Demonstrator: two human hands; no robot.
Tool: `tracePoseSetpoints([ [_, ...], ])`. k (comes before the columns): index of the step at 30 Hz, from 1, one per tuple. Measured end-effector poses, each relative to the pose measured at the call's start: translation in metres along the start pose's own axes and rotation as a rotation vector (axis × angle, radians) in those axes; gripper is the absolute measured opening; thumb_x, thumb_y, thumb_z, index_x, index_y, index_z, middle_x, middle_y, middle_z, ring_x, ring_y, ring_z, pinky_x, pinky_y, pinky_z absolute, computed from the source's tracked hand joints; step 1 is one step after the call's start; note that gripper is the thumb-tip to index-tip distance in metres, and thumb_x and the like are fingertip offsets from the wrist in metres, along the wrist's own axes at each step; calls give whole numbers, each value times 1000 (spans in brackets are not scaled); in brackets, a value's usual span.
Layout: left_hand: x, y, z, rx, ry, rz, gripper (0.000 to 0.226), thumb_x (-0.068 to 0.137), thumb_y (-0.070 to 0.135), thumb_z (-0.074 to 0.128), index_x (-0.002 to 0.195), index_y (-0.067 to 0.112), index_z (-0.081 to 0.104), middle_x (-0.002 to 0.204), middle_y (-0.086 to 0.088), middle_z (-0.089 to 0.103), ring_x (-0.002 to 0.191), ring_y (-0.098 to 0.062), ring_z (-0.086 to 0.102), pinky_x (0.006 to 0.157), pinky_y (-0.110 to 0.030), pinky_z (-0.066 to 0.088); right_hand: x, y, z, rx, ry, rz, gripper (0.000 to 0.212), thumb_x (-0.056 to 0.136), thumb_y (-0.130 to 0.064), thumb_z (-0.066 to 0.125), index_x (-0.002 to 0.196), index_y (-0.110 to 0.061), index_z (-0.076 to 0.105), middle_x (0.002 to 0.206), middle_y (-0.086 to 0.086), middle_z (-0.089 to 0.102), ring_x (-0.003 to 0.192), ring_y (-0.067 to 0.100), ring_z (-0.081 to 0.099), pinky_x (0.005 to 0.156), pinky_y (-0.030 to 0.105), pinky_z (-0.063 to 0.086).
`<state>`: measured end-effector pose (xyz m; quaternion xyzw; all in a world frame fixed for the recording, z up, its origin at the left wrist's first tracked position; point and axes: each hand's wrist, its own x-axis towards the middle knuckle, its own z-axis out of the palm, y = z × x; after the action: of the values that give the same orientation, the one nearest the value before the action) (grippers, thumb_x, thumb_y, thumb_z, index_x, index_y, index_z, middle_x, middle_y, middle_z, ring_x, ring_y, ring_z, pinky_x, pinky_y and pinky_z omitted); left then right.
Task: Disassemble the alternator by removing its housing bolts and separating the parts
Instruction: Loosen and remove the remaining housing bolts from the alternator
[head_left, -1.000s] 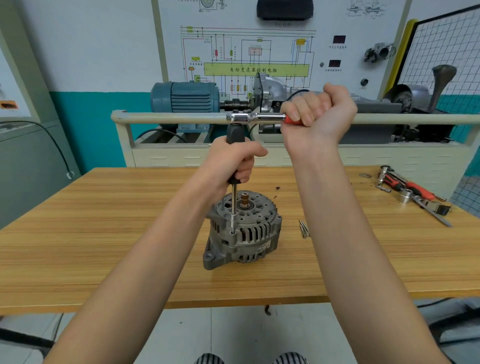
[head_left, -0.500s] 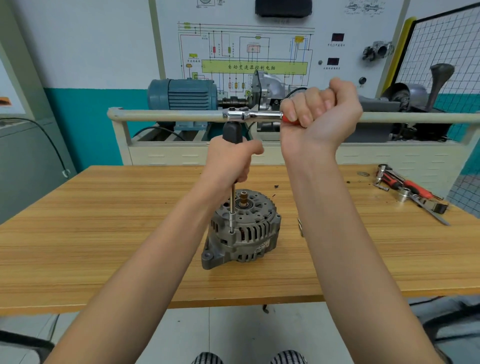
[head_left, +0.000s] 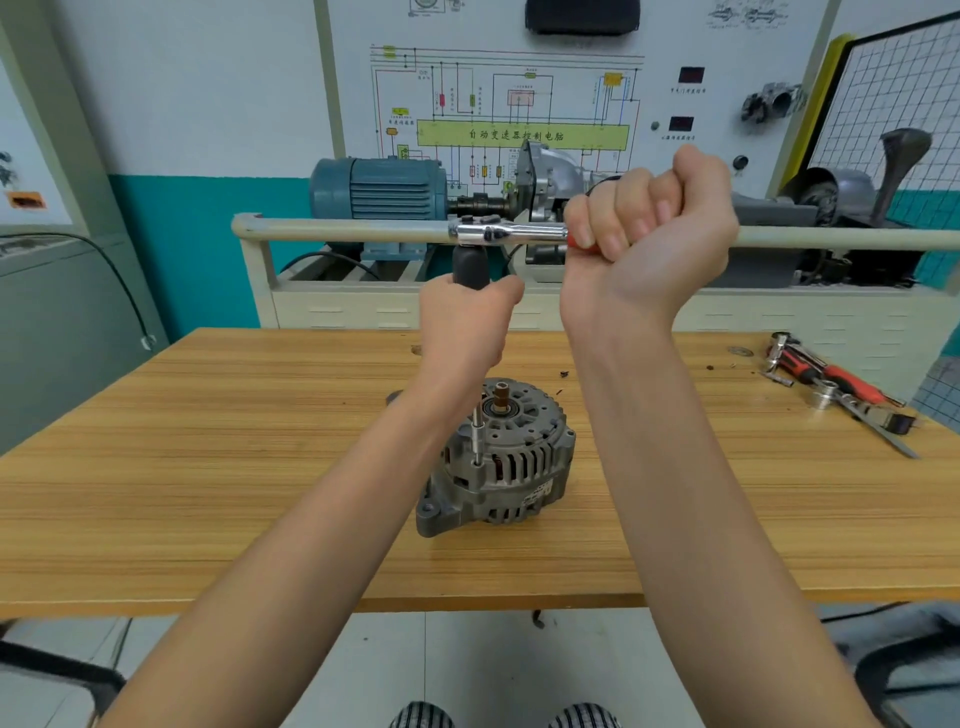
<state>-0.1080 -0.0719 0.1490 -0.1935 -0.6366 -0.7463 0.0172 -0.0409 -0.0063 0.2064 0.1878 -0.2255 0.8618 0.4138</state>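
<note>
Left of the alternator (head_left: 501, 457) the wooden surface (head_left: 208, 467) lies bare, with a grey cabinet and a black cable beyond its far left edge. Behind the surface, up and left of the alternator, a blue electric motor (head_left: 379, 189) sits on a cream frame with a rail (head_left: 337, 230) across its front.

Directly above the alternator, the left hand (head_left: 465, 325) grips the black handle (head_left: 470, 267) of an upright driver, fingers curled round it. A thin metal shaft (head_left: 477, 436) runs down from under that hand, and its tip meets a bolt spot on the near left of the alternator's top face.

The alternator itself stands on the middle of the surface with its shaft end up, a brown stub (head_left: 501, 397) poking from the centre and slotted vents round its side. A mounting ear sticks out at its lower left.

Above and right of the alternator, a chrome ratchet (head_left: 506, 232) lies level across the top of the black handle. The right hand (head_left: 654, 228) is clamped in a fist round the ratchet's red grip, knuckles toward the camera.

Far right of the alternator, near the surface's edge, a heap of loose tools (head_left: 831, 384) lies together: red-handled pieces, a socket and a flat metal bar.
</note>
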Motion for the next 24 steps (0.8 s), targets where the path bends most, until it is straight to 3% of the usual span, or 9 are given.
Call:
tracePoseSetpoints([
  [5,7,11,-25,-72,-568,-48,41,84,5,62,51,18,42,44,5,35,40,-12,31,44,-22,31,29,-6,-10,143,117,278,53,92,-8,38,41,-19,27,36,-7,19,30,9,15,35,18,17],
  [7,8,13,-26,-88,-665,-47,44,81,10,60,44,20,38,40,6,32,35,-10,27,40,-20,26,33,-3,-14,250,141,385,51,91,-8,38,42,-18,27,35,-8,20,27,8,17,34,15,17],
  [10,5,10,-18,-71,-531,-28,54,88,5,56,42,23,33,37,8,26,31,-8,19,37,-17,18,32,-2,-18,263,131,354,54,93,-8,38,40,-18,28,35,-8,20,27,8,17,33,16,17],
  [15,3,2,1,-22,-55,2,35,85,2,56,60,17,36,45,4,31,35,-10,25,37,-18,24,17,-3,-12,111,12,126,56,95,-10,35,41,-20,28,36,-7,19,32,10,15,37,21,19],
  [17,1,-1,3,-1,-2,59,36,83,2,59,59,17,36,48,2,31,38,-12,24,39,-19,24,13,-4,-10,84,-23,102,58,96,-10,34,39,-20,29,36,-7,20,33,9,15,37,22,20],
  [19,2,-1,-4,-22,-142,72,41,83,0,60,55,18,37,44,5,31,36,-10,25,39,-18,24,16,-7,-12,106,-25,137,57,95,-11,35,39,-20,29,36,-7,20,32,9,15,37,21,20],
  [22,6,6,-22,-110,-575,21,43,82,6,62,47,19,40,41,7,32,36,-9,26,40,-20,24,30,-9,-16,190,23,284,55,93,-10,36,39,-18,29,35,-7,20,29,9,16,35,18,19],
  [24,8,9,-28,-156,-747,-30,42,79,8,59,45,17,37,39,7,30,34,-8,26,41,-21,21,37,-5,-19,274,72,412,54,92,-9,38,39,-17,29,33,-7,21,26,8,18,34,15,18],
])
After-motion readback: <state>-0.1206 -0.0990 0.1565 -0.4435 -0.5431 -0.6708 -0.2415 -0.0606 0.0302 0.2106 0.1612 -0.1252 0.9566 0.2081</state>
